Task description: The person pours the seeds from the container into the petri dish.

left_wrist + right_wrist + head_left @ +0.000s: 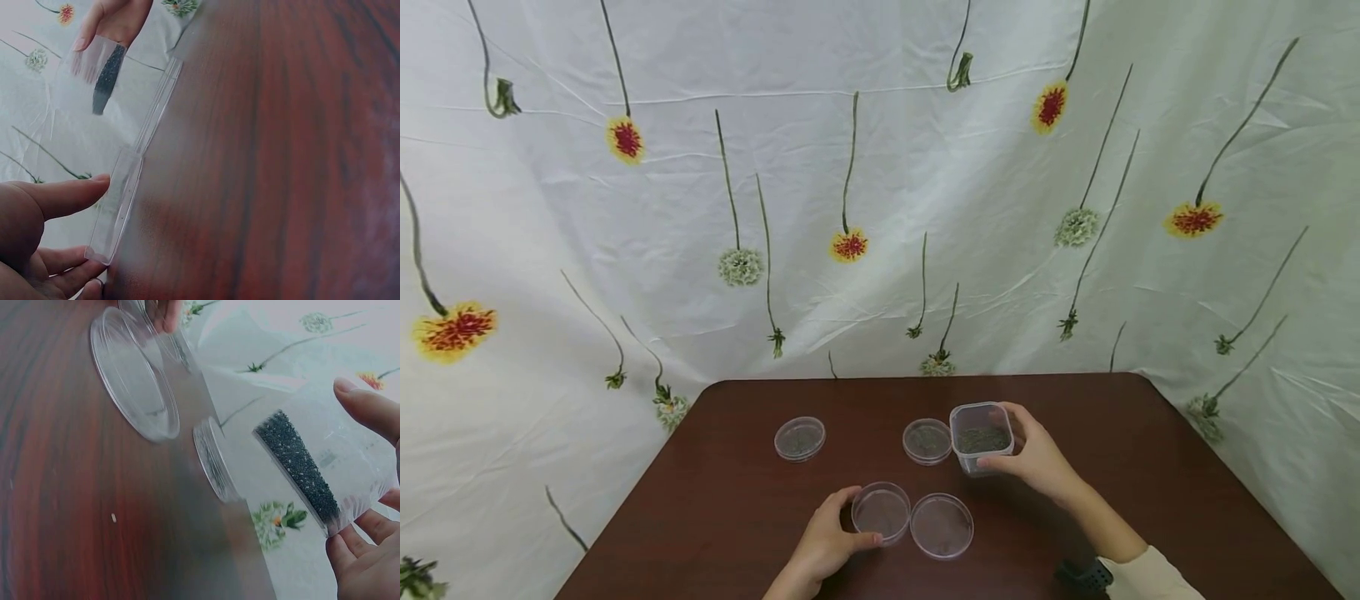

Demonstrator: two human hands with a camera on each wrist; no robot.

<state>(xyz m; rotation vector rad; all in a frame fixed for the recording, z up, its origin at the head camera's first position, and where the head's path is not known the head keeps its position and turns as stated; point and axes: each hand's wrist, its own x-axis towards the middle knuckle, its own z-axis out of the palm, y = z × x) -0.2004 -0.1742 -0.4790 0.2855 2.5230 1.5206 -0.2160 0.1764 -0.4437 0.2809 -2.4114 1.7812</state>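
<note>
My right hand (1037, 458) grips a clear square plastic tub (976, 467), thumb on one side and fingers on the other. A layer of small dark granules (297, 469) covers the tub's bottom; in the right wrist view the tub hangs above the table. Around a clear round petri dish (881, 512) at the table's front middle, my left hand (827, 537) has its thumb and fingers at opposite sides. A flat clear dish or lid (942, 527) lies right beside that dish. Just left of the tub stands a covered petri dish (927, 442) with dark bits inside.
Another petri dish (800, 438) with dark contents stands at the back left of the brown table (700, 500). One tiny pale speck (114, 518) lies on the wood. Behind the table hangs a white flower-printed cloth (880, 167).
</note>
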